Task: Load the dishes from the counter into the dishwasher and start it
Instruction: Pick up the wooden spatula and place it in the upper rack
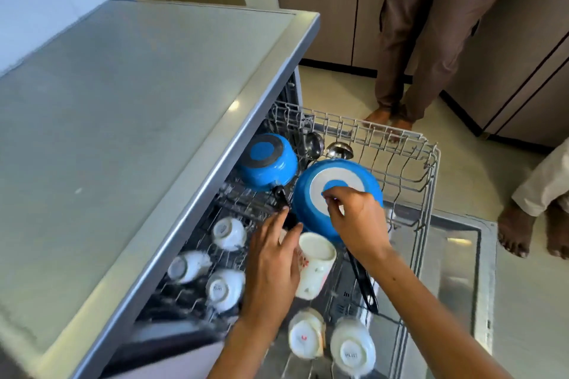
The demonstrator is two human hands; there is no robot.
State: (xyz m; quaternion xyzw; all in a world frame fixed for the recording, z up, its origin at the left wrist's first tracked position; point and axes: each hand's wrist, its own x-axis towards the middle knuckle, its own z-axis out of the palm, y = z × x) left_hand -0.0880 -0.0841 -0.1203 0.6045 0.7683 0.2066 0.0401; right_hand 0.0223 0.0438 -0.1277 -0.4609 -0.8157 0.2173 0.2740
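Observation:
The dishwasher's upper wire rack point(428, 163) is pulled out. A blue pan point(311, 194) lies upside down in it, and my right hand point(357, 221) rests on the pan's pale base with curled fingers. My left hand point(271, 264) reaches between the pan's black handle and a white mug point(317, 264) lying on its side, fingers fairly straight and touching the mug. A blue saucepan point(268, 163) sits upside down further back. Several white cups point(229, 232) stand upside down in the rack. Two steel ladles point(314, 144) stand behind the pans.
The grey counter top point(138, 117) covers the left. The open dishwasher door point(455, 271) lies below the rack on the right. One person's legs point(409, 40) stand by the cabinets at the back; another person's bare feet point(529, 224) are at the right edge.

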